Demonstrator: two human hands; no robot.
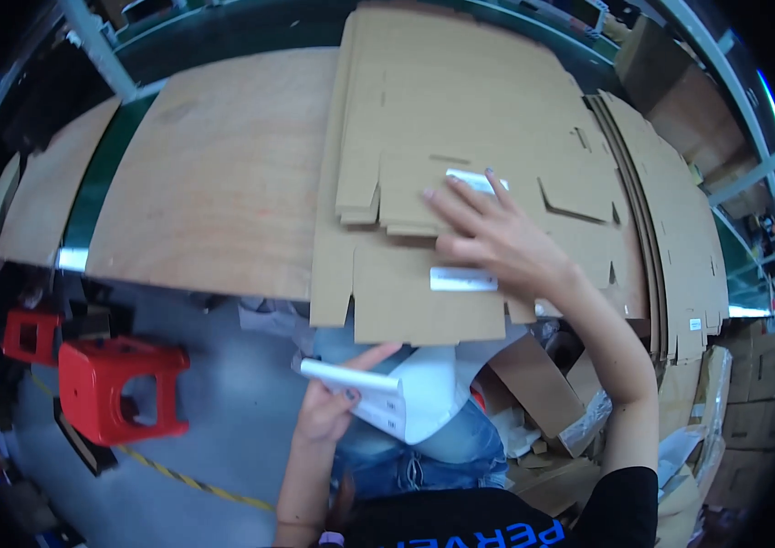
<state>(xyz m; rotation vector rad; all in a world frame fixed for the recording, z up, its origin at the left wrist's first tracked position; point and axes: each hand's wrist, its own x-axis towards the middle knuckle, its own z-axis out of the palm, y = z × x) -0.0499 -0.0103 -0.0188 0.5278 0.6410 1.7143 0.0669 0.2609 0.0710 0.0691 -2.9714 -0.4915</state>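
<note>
In my left hand (322, 413) is a strip of white labels (371, 395), pinched by the thumb and fingers. Its loose white end hangs down over my lap. My right hand (508, 239) is slightly blurred, fingers spread over a stack of flat cardboard box blanks (460, 91). Under its fingertips lies a white label (477, 181) on an upper blank, partly covered by the fingers. Below the palm, a second white label (462, 279) sits on the lower blank that juts toward me.
A plywood board (214, 173) lies left of the stack. More folded cardboard (670, 210) leans along the right side. Red plastic stools (100, 393) stand on the floor at left. Cardboard scraps and a box (538, 388) lie below the table at right.
</note>
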